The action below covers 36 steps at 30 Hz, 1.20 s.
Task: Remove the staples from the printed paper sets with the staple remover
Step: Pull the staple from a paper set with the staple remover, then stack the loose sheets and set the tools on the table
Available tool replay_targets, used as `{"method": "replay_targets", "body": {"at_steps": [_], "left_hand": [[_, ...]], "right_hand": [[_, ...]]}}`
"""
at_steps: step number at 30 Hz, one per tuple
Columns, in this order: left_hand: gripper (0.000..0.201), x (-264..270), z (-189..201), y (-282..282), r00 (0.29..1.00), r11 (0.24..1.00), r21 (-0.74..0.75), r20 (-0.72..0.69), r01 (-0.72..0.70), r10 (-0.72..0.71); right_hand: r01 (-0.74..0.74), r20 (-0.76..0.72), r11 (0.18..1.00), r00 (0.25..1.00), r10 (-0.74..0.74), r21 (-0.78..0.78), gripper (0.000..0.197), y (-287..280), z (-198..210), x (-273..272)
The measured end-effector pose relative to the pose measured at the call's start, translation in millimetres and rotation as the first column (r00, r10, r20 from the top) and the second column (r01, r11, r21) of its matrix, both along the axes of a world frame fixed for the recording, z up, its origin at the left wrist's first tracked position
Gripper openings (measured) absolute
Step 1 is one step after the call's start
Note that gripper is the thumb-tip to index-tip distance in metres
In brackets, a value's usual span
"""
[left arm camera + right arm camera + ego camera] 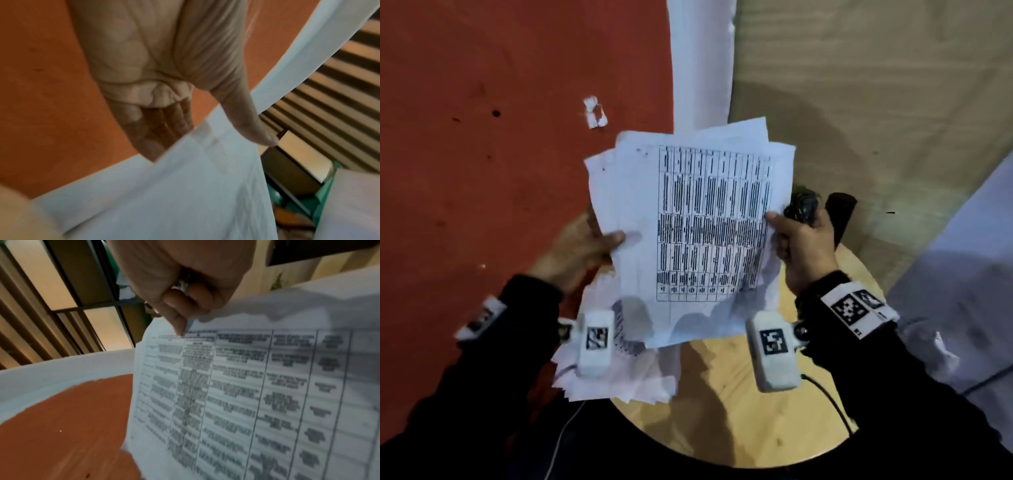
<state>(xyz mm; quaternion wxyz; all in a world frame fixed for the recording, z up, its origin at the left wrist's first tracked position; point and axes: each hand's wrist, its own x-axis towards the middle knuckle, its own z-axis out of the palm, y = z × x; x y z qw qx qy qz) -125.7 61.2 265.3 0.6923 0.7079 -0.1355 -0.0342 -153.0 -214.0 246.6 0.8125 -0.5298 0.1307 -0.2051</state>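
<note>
A printed paper set (705, 222) with a dense table on its top sheet is held up between both hands, above a round wooden stool (739, 411). My left hand (599, 243) pinches its left edge, thumb (246, 123) on top and fingers underneath. My right hand (798, 236) presses its thumb (179, 324) on the right edge of the top sheet (246, 394). The same hand's fingers curl round the black staple remover (803, 205), and a metal glint (183, 285) shows inside the fist. The views are blurred and I see no staple.
More loose sheets (619, 373) lie on the stool's left side under my left wrist. A crumpled paper scrap (594, 112) sits on the red floor (482, 171). A dark object (840, 212) stands just right of my right hand. A cable (835, 407) trails from my right wrist.
</note>
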Motion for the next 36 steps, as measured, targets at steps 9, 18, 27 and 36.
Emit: {"method": "replay_targets", "body": {"at_steps": [9,18,27,36], "left_hand": [[0.022,72,-128,24,0.931,0.921,0.186,-0.071,-0.341,0.358],[0.047,141,-248,81,0.840,0.599,0.800,-0.304,-0.032,0.450],[0.070,104,-263,24,0.964,0.262,0.951,0.095,-0.161,0.249],[0.075,44,-314,-37,0.936,0.192,0.926,-0.344,0.325,0.076]], "right_hand": [[0.021,-0.519,0.893,0.807,-0.281,-0.450,0.030,4,-122,18],[-0.001,-0.730,0.884,0.564,-0.386,-0.467,0.041,-60,-235,-57],[-0.077,-0.797,0.959,0.576,-0.180,-0.272,0.052,-58,-272,-53],[-0.353,-0.778,0.925,0.617,0.118,-0.140,0.027,12,-264,-6]]}}
